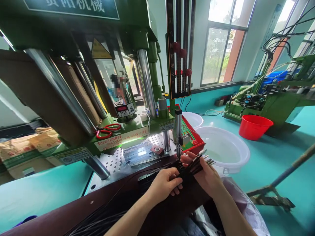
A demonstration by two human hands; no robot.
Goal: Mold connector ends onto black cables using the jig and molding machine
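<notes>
I am facing a large green steel press [134,19], with a dark red-brown tabletop [49,216] stretching before it. Many long, thin black cords [98,219] are lying loose on the near side of the press, so gathering is looking only partial to me. My right hand [206,177] is grasping a small bundle of thin dark strands with metallic ends [197,165], just in front of the press's right corner. My left hand [163,183] is curling its fingers beside them; whether it is pinching any, I am not managing to tell.
</notes>
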